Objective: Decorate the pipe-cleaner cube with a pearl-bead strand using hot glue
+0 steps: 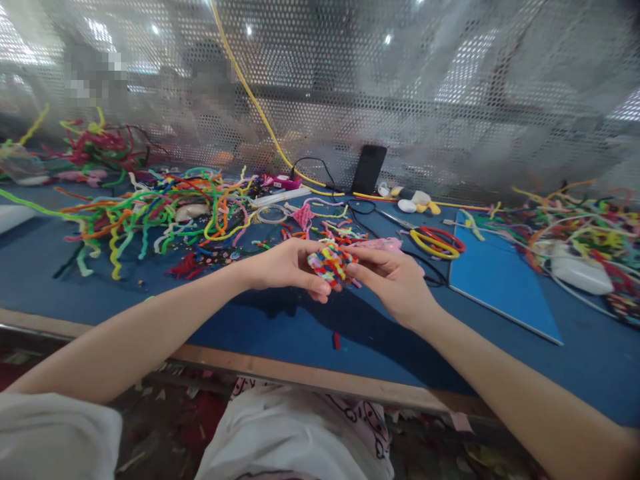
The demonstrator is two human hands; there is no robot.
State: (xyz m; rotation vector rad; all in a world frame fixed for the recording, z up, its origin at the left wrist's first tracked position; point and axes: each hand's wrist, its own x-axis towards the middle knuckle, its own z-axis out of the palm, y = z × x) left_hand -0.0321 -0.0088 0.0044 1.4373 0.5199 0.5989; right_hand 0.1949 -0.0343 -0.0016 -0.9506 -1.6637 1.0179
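Beyond the blue table point(280, 333) stood a perforated screen point(310, 100). In the head view, I saw the left hand point(287, 263) pinching a multicoloured fuzzy piece point(331, 263) between thumb and fingers; the right hand point(397, 283) pinched its other side, so it sat between both. Left of these fingers lay many fuzzy stems point(150, 207); to their right, scissors point(437, 241) and a blue board point(495, 280); nearer to the body, one red scrap point(337, 341).
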